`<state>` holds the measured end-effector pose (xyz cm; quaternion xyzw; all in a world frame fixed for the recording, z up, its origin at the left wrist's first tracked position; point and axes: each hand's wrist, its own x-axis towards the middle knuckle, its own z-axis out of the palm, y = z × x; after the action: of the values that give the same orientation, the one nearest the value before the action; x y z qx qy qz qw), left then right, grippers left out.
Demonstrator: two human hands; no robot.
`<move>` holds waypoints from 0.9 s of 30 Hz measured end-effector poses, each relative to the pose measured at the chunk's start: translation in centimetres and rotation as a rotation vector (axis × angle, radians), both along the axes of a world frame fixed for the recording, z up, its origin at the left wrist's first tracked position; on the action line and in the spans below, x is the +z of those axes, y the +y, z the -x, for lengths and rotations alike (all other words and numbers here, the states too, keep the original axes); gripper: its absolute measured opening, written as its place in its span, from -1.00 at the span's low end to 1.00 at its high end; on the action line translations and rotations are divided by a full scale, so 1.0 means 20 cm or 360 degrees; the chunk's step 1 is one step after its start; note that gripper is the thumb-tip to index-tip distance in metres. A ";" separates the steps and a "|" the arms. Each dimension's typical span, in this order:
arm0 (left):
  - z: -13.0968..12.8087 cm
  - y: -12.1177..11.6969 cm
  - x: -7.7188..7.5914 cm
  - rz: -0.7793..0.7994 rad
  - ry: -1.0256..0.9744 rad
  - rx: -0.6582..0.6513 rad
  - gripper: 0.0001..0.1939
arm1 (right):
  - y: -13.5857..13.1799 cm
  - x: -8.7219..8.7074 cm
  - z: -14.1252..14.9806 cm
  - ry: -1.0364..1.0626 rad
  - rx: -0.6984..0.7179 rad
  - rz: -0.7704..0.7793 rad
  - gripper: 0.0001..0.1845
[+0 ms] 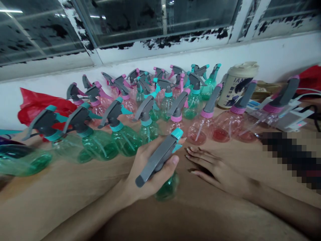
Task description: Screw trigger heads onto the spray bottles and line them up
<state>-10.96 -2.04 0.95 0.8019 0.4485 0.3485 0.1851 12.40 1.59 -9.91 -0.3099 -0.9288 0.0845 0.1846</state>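
Observation:
My left hand (pixel 152 174) is wrapped round the neck of a green spray bottle (pixel 167 189), just under its grey trigger head with a teal nozzle. Most of the bottle body is hidden behind that hand. To its right, my right hand (pixel 217 167) lies palm down on the table (pixel 200 214), fingers stretched out and holding nothing. Just beyond both hands stands a row of spray bottles: green ones such as this bottle (pixel 126 142) on the left, pink ones such as this bottle (pixel 197 129) on the right.
More spray bottles (pixel 167 103) crowd behind, up to the white wall (pixel 62 72). A cream-coloured canister (pixel 237 85) stands at the back right beside a white device (pixel 293 117) with cables. Red plastic (pixel 37 105) lies at the left. A green bottle (pixel 25 162) is at the left edge.

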 end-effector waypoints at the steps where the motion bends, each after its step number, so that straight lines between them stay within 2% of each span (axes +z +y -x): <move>1: 0.00 0.00 0.00 -0.0017 -0.0002 0.0013 -0.85 | 0.00 0.00 0.00 0.0001 0.0000 0.0011 -0.49; 8: 0.00 -0.01 -0.03 -0.0030 -0.0034 0.0057 -0.90 | 0.01 0.00 0.00 -0.0012 0.0005 0.0058 -0.50; 16: -0.01 -0.02 -0.02 0.0071 -0.0102 0.0071 -0.92 | 0.01 0.00 -0.01 0.0010 0.0016 0.0070 -0.50; 22: 0.00 -0.02 0.00 0.0143 -0.0112 0.0014 -0.93 | 0.01 -0.01 -0.01 -0.0057 0.0016 0.0039 -0.50; 27: 0.00 -0.01 0.01 0.0096 -0.0118 -0.0034 -0.95 | 0.01 0.00 -0.01 0.0017 0.0024 0.0052 -0.50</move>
<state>-10.90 -2.26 1.20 0.7873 0.4430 0.3623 0.2294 12.51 1.81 -10.00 -0.3055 -0.9286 0.1026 0.1840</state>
